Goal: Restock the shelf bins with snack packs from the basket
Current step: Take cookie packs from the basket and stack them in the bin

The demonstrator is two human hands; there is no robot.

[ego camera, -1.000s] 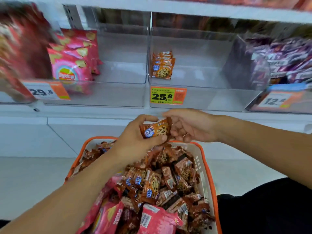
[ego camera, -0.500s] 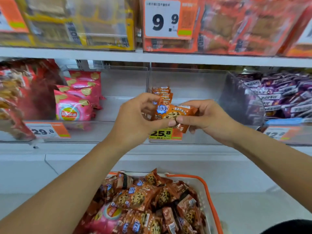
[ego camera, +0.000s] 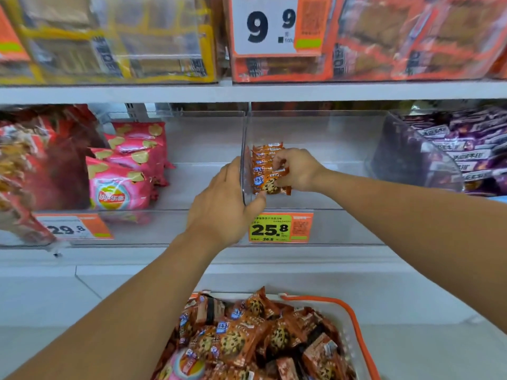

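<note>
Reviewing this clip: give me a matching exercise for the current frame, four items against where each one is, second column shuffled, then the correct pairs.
Items:
1. cookie pack
2. pink chip bags
3. purple packs
4. basket

Places:
A. right-hand bin
B. below the shelf, full of packs
C. bin above the 29.8 tag
D. pinched by the right hand in the 25.8 bin

Pairs: 1-D, 2-C, 3-A, 4-B
</note>
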